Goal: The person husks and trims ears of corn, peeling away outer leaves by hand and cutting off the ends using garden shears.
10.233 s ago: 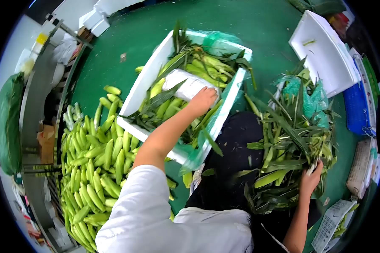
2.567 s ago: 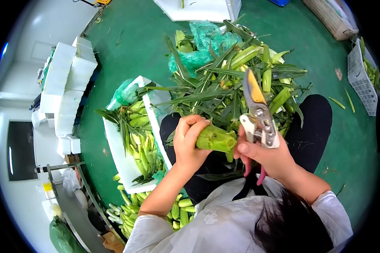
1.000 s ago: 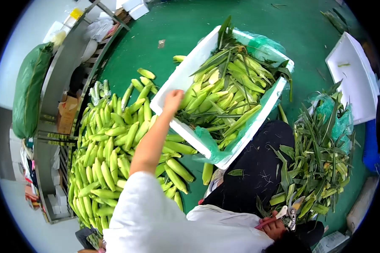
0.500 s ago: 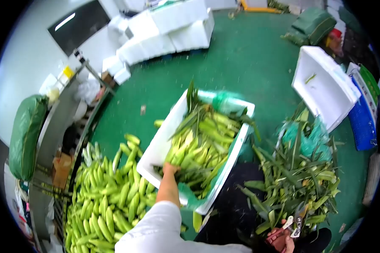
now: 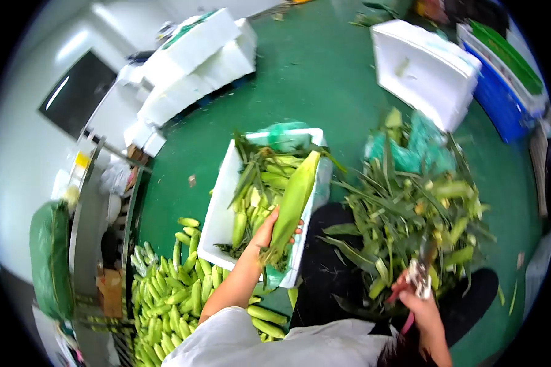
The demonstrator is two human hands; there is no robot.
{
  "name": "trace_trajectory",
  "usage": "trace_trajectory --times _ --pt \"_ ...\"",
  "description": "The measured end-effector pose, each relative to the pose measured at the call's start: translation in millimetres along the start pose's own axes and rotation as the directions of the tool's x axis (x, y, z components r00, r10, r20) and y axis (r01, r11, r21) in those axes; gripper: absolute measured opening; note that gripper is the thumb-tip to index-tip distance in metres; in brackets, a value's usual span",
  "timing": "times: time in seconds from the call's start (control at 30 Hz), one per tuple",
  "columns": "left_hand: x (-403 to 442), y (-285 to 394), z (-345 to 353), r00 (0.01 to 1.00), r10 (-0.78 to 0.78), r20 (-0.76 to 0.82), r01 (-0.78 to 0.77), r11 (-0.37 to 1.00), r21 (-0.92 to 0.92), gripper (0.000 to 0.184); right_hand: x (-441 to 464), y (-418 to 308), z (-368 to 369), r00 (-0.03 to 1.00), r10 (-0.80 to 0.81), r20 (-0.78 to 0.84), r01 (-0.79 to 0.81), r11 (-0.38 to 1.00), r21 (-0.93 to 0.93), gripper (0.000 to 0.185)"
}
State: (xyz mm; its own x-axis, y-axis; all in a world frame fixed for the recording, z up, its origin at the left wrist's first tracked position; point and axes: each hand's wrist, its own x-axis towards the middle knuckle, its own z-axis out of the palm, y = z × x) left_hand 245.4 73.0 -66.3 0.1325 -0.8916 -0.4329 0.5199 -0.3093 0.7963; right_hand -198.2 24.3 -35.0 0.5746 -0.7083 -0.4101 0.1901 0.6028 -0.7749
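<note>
My left hand (image 5: 265, 233) is wrapped round the lower part of a green ear of corn (image 5: 297, 192), held tilted above the white foam box (image 5: 216, 211). Dark silk hangs from the ear's lower end. Inside the box lie more ears in their husks (image 5: 274, 178) and long leaves. My right hand (image 5: 421, 306) grips pruning shears (image 5: 419, 276), blurred by motion, over a heap of cut husks and leaves (image 5: 404, 214). Whether the blades are apart cannot be made out.
Many ears of corn (image 5: 168, 306) are piled on the green floor at left, beside a metal rack (image 5: 82, 226). White foam boxes (image 5: 196, 73) are stacked at the back. A tipped foam box (image 5: 425, 67) and a blue crate (image 5: 496, 92) stand at the right.
My left hand has come up from inside the foam box with an ear of corn. My right hand has lifted slightly with the shears. The view has shifted.
</note>
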Motion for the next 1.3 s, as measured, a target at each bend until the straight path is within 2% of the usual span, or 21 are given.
trace_trajectory --times 0.07,0.13,0.2,0.3,0.33,0.4,0.47,0.53,0.57,0.63,0.7,0.73,0.8,0.87,0.9,1.0,1.03,1.13,1.2,1.27,1.3 --pt "-24.5 8.3 70.5 0.993 -0.011 0.116 0.008 0.999 0.033 0.065 7.5 -16.4 -0.3 0.986 -0.169 0.0 0.153 0.889 -0.431 0.074" --pt "-32.5 -0.5 101.8 0.955 -0.171 0.244 0.191 0.98 -0.062 0.067 20.4 -27.2 -5.9 0.949 -0.303 0.084 0.29 0.744 -0.601 0.078" --pt "-39.6 -9.3 133.2 0.926 -0.211 0.314 0.182 0.976 0.12 0.081 25.2 -55.0 -1.3 0.949 -0.297 0.107 0.278 0.625 -0.73 0.083" --pt "-47.4 -22.6 164.1 0.871 -0.215 0.443 0.099 0.958 0.27 0.096 27.8 -72.7 -8.2 0.925 -0.311 0.217 0.343 0.444 -0.828 0.087" --pt "-46.6 -34.0 166.6 0.859 -0.21 0.467 0.121 0.969 0.214 0.095 27.5 -72.5 -11.8 0.912 -0.34 0.23 0.365 0.415 -0.833 0.085" --pt "-46.5 -38.9 167.6 0.843 -0.312 0.439 0.13 0.909 0.395 0.093 24.3 -77.6 -21.5 0.892 -0.36 0.275 0.401 0.346 -0.848 0.078" --pt "-48.0 -33.8 177.1 0.812 -0.36 0.459 0.238 0.923 0.303 0.088 24.9 -68.7 -34.0 0.8 -0.501 0.329 0.497 0.248 -0.832 0.058" --pt "-47.5 -41.3 174.0 0.826 -0.41 0.386 0.311 0.904 0.293 0.081 16.6 -66.8 -38.3 0.943 -0.293 0.157 0.273 0.414 -0.869 0.048" --pt "-47.4 -46.6 172.5 0.837 -0.433 0.335 0.329 0.887 0.324 0.079 17.1 -53.2 -47.6 0.933 -0.321 0.165 0.298 0.428 -0.853 0.039" --pt "-43.2 -45.0 167.1 0.804 -0.519 0.289 0.389 0.828 0.404 0.082 9.8 -35.2 -58.4 0.974 -0.217 0.068 0.189 0.605 -0.774 0.034" --pt "-42.5 -47.2 174.4 0.893 -0.3 0.335 0.066 0.824 0.563 0.088 3.5 -23.6 -62.6 0.985 -0.167 -0.042 0.097 0.742 -0.663 0.024" --pt "-42.5 -48.7 182.7 0.908 -0.184 0.377 -0.1 0.778 0.62 0.091 -0.3 -34.0 -52.4 0.989 -0.08 -0.126 0.026 0.923 -0.384 0.023" --pt "-46.0 -50.0 203.6 0.935 -0.107 0.337 -0.157 0.729 0.667 0.103 12.5 -38.7 -33.2 0.965 -0.203 -0.168 0.211 0.977 0.031 0.027" --pt "-44.1 -52.1 217.5 0.95 -0.041 0.31 -0.195 0.698 0.689 0.105 26.4 -46.6 -21.2 0.959 -0.279 -0.053 0.282 0.958 0.052 0.033" --pt "-41.3 -49.6 223.4 0.944 -0.029 0.33 -0.191 0.765 0.615 0.106 28.9 -55.8 -12.9 0.942 -0.327 -0.071 0.331 0.941 0.064 0.037" --pt "-34.0 -41.4 213.7 0.91 -0.173 0.376 0.067 0.958 0.278 0.104 44.5 -75.5 -6.7 0.894 -0.427 -0.136 0.433 0.901 0.022 0.04" --pt "-30.8 -39.7 205.5 0.833 -0.19 0.52 0.042 0.958 0.283 0.094 49.3 -85.4 -5.2 0.893 -0.435 -0.118 0.439 0.898 0.01 0.041" --pt "-21.0 -53.0 197.9 0.861 -0.157 0.483 0.152 0.987 0.051 0.095 63.7 -129.3 -23.3 0.965 -0.254 -0.06 0.214 0.902 -0.375 0.042" --pt "-3.5 -66.1 196.0 0.943 0.134 0.306 -0.18 0.975 0.13 0.092 85.5 -146.2 -29.3 0.898 -0.431 -0.089 0.229 0.63 -0.742 0.039" --pt "6.9 -56.2 212.1 0.887 0.338 0.314 -0.321 0.941 -0.106 0.087 105.6 -159.9 -48.6 0.794 -0.595 -0.119 0.077 0.294 -0.953 0.039" --pt "7.8 -50.8 203.5 0.889 0.343 0.304 -0.328 0.939 -0.102 0.081 105.7 -168.0 -59.4 0.829 -0.546 -0.124 0.006 0.229 -0.973 0.042"
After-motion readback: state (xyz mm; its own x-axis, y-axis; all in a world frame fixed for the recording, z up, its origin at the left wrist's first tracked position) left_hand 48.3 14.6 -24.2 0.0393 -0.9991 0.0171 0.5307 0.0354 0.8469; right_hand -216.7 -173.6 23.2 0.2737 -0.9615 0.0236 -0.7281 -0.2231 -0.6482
